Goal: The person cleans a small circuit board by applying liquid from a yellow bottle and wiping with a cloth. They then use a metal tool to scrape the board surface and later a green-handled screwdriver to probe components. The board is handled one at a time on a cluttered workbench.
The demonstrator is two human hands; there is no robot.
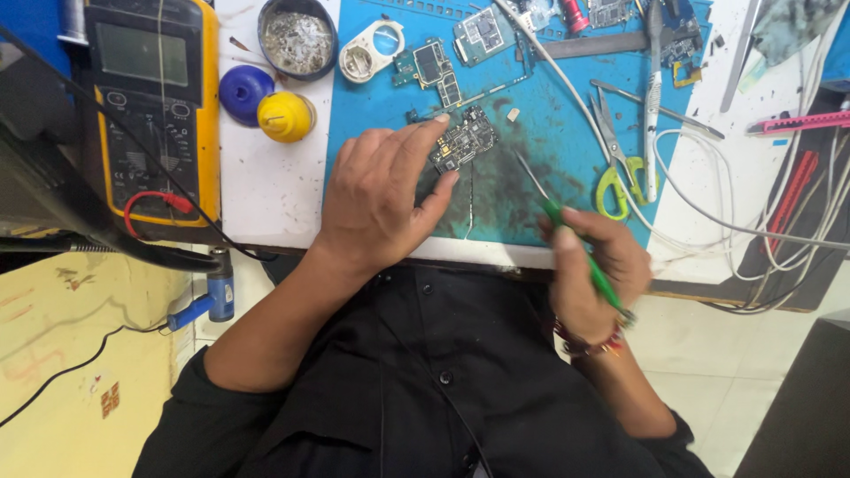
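My left hand (385, 190) rests on the blue work mat (549, 133) and pins a small dark circuit board (467, 140) between forefinger and thumb. My right hand (589, 265) grips a thin green-handled tool (575, 243) like a pen near the table's front edge. Its metal tip (524, 168) points up-left toward the board and stops a little to the board's right.
A yellow multimeter (155, 97) with a red lead lies at left, beside blue and yellow caps (285, 116) and a round tin (297, 37). More circuit boards (436, 66), yellow-handled scissors (617, 155), tweezers, a pen-like tool and white cables (708, 221) crowd the mat's back and right.
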